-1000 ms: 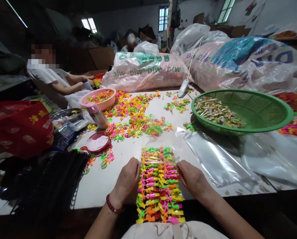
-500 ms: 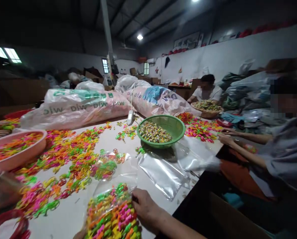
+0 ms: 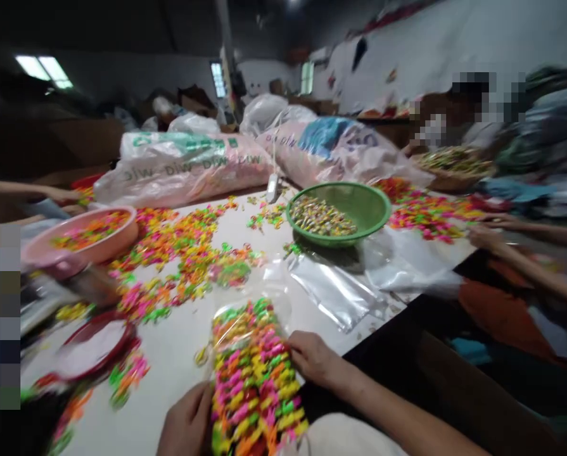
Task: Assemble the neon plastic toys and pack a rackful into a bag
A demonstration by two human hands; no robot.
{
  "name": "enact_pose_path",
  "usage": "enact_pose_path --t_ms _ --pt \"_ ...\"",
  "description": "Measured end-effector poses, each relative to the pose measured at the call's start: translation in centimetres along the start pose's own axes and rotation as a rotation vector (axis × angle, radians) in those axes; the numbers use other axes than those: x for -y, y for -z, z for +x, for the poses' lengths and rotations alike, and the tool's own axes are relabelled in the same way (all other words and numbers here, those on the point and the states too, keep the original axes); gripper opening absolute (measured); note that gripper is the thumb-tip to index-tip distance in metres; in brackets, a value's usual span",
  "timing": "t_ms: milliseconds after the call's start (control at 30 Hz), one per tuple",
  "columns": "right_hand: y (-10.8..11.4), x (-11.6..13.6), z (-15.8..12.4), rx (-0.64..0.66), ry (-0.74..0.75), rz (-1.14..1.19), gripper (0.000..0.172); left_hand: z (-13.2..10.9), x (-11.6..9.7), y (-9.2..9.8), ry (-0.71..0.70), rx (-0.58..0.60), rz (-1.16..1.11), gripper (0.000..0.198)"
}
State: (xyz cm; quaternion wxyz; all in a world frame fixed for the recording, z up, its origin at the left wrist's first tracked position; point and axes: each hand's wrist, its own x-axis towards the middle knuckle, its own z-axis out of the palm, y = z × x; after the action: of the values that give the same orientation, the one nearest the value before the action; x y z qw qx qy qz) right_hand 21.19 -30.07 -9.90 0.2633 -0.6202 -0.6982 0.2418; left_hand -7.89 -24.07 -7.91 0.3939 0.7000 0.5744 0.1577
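Head view, items as they lie.

- One clear plastic bag (image 3: pixel 259 373), long and flat, packed with rows of small pink, yellow, orange and green plastic pieces; at the near edge of the white tabletop (image 3: pixel 164 361), between the person's hands.
- Left hand (image 3: pixel 188 418): closed at the bag's left edge, thumb uppermost.
- Right hand (image 3: pixel 314 358): closed on the bag's right edge, fingers curled.
- Loose multicoloured plastic pieces (image 3: pixel 183 259), spread beyond the bag and to its left.
- One round pink plastic basin (image 3: pixel 116 246), holding more such pieces; beside it, a bottle with a pink top (image 3: pixel 95 285), blurred.
- One small round dark-red dish (image 3: pixel 130 332), with white contents; left of the bag.
- One round green plastic colander (image 3: pixel 369 212), partly filled with small mixed-colour items (image 3: pixel 321 215), too small to identify.
- Flat, clear plastic bags (image 3: pixel 333 291), lying in front of the colander.
- One white power strip (image 3: pixel 272 188), its cord rising behind.
- Two large, translucent printed sacks, left (image 3: pixel 192 168) and right (image 3: pixel 344 152), along the far side.
- A co-worker's hands (image 3: pixel 487 234) at right, near a second coloured heap (image 3: pixel 426 212).
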Motion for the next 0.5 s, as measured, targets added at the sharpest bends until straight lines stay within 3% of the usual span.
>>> enact_pose_path --t_ms 133,233,333,433,500 --pt "0.6 0.6 -1.4 -0.007 -0.024 0.052 0.027 -2.0 -0.7 -0.8 0.021 -0.004 0.052 0.046" --pt "0.6 0.6 -1.3 -0.076 -0.059 0.111 0.025 -2.1 -0.7 -1.3 -0.053 -0.171 0.056 0.037" --pt "0.6 0.8 -0.4 -0.225 -0.084 0.170 0.024 -1.1 -0.9 -1.0 -0.186 -0.321 0.011 0.037" --pt "0.8 1.4 0.9 -0.335 0.009 0.148 0.025 0.1 -1.6 -0.3 -0.263 -0.280 -0.012 0.027" --pt "1.1 1.9 1.6 -0.342 0.110 0.099 0.022 0.8 -2.0 0.2 -0.244 -0.221 -0.043 0.019"
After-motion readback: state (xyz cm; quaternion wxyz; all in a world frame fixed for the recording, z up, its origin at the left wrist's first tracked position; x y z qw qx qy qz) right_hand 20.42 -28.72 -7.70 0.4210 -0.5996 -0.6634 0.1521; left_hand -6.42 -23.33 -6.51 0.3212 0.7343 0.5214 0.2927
